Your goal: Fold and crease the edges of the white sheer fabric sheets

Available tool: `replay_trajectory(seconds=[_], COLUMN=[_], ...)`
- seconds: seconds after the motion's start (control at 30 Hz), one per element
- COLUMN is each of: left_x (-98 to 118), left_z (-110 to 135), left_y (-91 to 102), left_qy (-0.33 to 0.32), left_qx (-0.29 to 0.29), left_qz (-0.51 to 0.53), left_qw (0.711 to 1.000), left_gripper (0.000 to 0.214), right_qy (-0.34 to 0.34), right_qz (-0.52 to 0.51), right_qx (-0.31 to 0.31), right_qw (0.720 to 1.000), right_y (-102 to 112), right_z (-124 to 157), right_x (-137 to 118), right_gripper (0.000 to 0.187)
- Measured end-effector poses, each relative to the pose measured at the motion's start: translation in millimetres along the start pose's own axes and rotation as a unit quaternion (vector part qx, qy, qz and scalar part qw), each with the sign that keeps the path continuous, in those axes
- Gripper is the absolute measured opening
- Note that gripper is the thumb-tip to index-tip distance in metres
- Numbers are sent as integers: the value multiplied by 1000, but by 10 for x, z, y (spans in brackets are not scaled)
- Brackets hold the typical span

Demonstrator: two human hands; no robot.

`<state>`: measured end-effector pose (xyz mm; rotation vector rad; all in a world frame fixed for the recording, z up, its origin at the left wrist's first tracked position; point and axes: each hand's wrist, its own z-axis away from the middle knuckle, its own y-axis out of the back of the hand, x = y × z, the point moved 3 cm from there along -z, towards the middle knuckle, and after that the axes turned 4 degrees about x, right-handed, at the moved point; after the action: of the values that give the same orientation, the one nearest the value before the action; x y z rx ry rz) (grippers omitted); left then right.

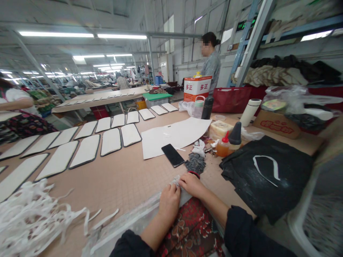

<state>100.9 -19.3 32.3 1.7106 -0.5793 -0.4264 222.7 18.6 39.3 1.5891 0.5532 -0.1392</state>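
My left hand and my right hand meet at the near edge of the table, fingers curled and closed. Between and just beyond their fingertips shows a small bit of pale, crumpled material; what it is I cannot make out. Right past my right hand lies a grey knitted glove with a red cuff edge. A black phone rests beside it, partly over a large white sheet. Under my left forearm, translucent plastic sheeting runs along the table edge.
White panels with dark edges lie in rows at left. White strips are heaped at front left. Right stand a red-tipped squeeze bottle, a black bottle and a white flask, beyond black sheets. Other people work farther off.
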Motion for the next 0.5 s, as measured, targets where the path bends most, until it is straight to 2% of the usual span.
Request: replay_trajectory(seconds=[0.07, 0.23, 0.5], left_x=[9, 16, 16], left_z=[6, 25, 19], left_y=[-11, -8, 13], left_qy=[-11, -10, -16], left_qx=[-2, -5, -8], left_qz=[-4, -1, -3], left_qw=[1000, 1000, 1000], left_gripper=[26, 30, 29], right_qy=[-11, -39, -45], right_qz=[0, 8, -23], right_qx=[2, -1, -18], right_qw=[1000, 999, 999], right_y=[11, -35, -87], right_z=[-18, -47, -93], right_x=[-13, 22, 74], right_gripper=[26, 10, 7])
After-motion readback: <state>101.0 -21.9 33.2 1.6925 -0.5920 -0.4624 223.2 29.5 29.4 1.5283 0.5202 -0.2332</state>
